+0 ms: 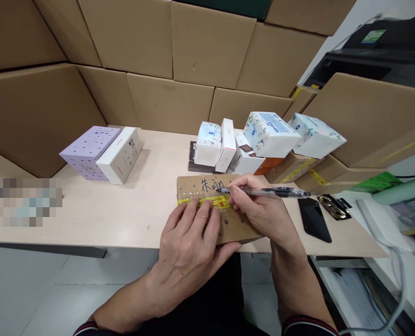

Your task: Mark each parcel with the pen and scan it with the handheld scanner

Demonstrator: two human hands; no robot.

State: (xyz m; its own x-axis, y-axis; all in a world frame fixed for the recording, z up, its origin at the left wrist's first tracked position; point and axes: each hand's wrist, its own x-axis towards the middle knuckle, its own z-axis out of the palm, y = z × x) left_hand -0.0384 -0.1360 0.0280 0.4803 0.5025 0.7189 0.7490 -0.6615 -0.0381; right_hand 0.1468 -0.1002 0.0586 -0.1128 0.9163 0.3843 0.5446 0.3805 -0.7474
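A flat brown cardboard parcel [196,186] with clear tape and a yellow tape strip lies at the near edge of the light wooden table [130,205]. My left hand [189,242] rests flat on it, fingers stretched out across the yellow strip. My right hand [259,207] is closed round a black-capped pen [263,191], its tip touching the parcel's top beside blue handwritten characters.
A lilac box [88,151] and a white box [121,154] stand at the left. Several small white and patterned boxes [259,137] cluster behind the parcel. A black phone [314,219] and scissors [333,206] lie at the right. Large cardboard cartons [179,60] wall the back.
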